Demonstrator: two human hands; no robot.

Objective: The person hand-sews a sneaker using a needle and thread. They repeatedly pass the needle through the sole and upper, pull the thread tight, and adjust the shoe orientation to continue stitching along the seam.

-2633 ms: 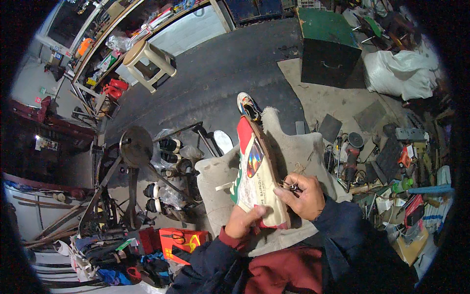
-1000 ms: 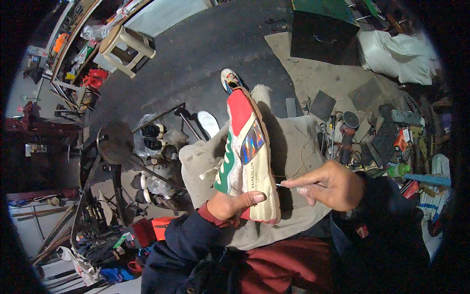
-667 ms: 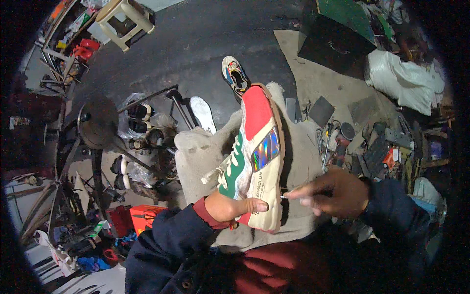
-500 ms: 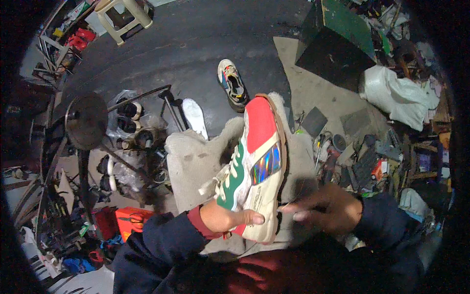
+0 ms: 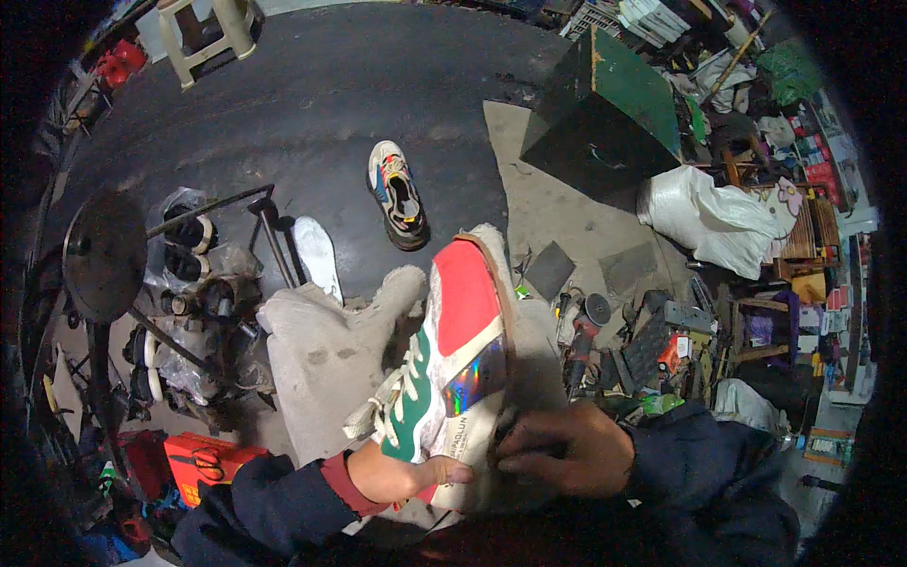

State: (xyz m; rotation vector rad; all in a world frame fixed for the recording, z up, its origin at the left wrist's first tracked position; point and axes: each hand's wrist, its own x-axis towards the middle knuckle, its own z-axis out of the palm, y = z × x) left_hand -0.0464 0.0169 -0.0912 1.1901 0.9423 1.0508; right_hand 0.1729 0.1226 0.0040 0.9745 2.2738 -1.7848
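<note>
A sneaker point(image 5: 463, 300) with red, green, cream and shiny holographic panels lies across my lap, toe pointing away and sole edge turned to the right. My left hand point(image 5: 402, 474) is closed around its heel end, thumb pressed on the cream side. At the sole edge near the heel is my right hand point(image 5: 578, 452), its fingers curled in a pinch against the shoe. Whatever sits between those fingers is too dark to make out. A grey cloth point(image 5: 316, 354) covers my legs under the sneaker.
Beyond my knees a second sneaker point(image 5: 385, 177) stands on the dark mat, with a white insole point(image 5: 315, 250) to its left. A metal stand with a round disc point(image 5: 104, 255) is at left. Rightward lie tools, a green box point(image 5: 647, 104) and a white sack point(image 5: 709, 217).
My right hand has come in against the sole edge, its fingers now more curled. The whole view has swung right, so surroundings appear farther left. My left hand keeps its hold on the sneaker.
</note>
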